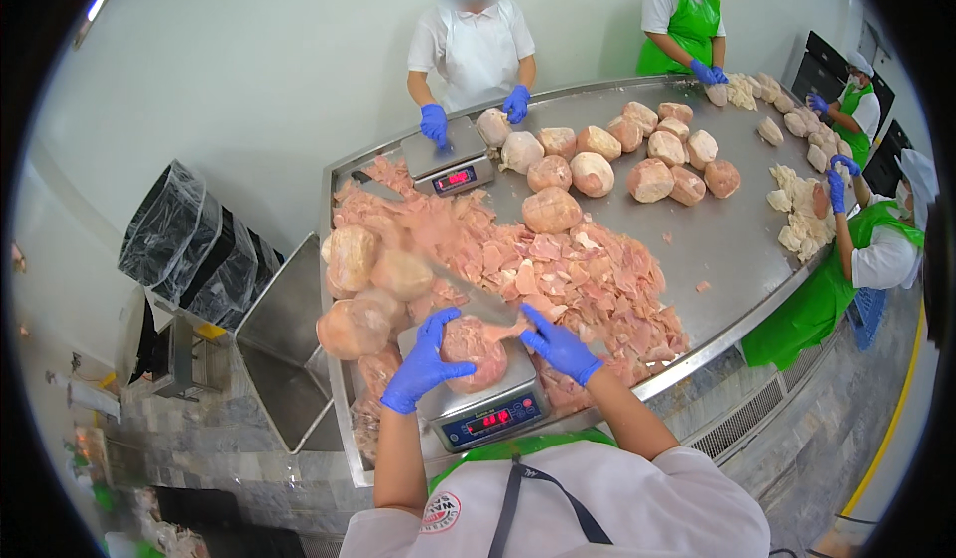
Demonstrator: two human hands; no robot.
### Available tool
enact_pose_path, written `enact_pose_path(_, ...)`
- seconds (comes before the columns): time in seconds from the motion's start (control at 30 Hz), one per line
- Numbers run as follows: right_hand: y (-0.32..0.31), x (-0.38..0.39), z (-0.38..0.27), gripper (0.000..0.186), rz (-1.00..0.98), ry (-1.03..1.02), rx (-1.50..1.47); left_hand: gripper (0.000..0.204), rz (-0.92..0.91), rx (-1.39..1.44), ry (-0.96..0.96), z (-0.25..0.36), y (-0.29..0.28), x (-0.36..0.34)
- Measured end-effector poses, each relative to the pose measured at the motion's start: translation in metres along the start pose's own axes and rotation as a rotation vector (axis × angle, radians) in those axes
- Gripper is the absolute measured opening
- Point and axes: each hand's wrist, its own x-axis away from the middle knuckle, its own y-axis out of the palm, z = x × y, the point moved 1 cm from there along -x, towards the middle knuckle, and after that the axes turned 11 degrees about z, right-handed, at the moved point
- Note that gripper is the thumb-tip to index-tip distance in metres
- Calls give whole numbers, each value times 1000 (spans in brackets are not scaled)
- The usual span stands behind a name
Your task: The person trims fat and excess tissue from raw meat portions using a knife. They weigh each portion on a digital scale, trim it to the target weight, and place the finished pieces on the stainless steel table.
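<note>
Where the round meat lump [473, 354] sits: on the near scale [493, 421], at the near left of the steel table [717, 234], between both hands.
Left hand [428, 364]: blue-gloved, cupped loosely against the lump's left side, thumb across its near face; not closed round it.
Right hand [563, 347]: blue-gloved, thumb and fingertips apparently pinching a pale meat strip [506, 331] that reaches across to the lump.
Near scale display: lit red.
Loose meat pieces [597, 279]: broad heap beyond and to the right of the scale; plenty left, by the look of it.
Left-side lumps [354, 326]: several rounded ones bunched beside the heap; these look already formed.
Far lumps [594, 174]: more rounded ones spread toward the far side, near the far scale [456, 178], where a white-aproned co-worker [476, 50] stands.
Progress: partway, I judge; many lumps rounded, the one in hand seemingly unfinished with its strip hanging out.
</note>
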Motion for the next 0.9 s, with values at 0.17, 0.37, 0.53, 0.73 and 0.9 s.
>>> enact_pose_path(0.17,-15,6,29,73,122,304,-135,80,78,17,12,8,8,0)
enact_pose_path(0.37,-7,15,46,67,84,406,-642,57,426,83,-82,-35,5,1)
enact_pose_path(0.53,-7,18,28,70,207,408,-542,44,519,404,-247,-6,-13,10)
enact_pose_path(0.73,-14,16,41,77,260,303,-173,45,565,379,-232,-9,-24,23)
enact_pose_path(0.9,-16,16,44,73,309,195,-113,51,553,306,-301,7,-23,27)
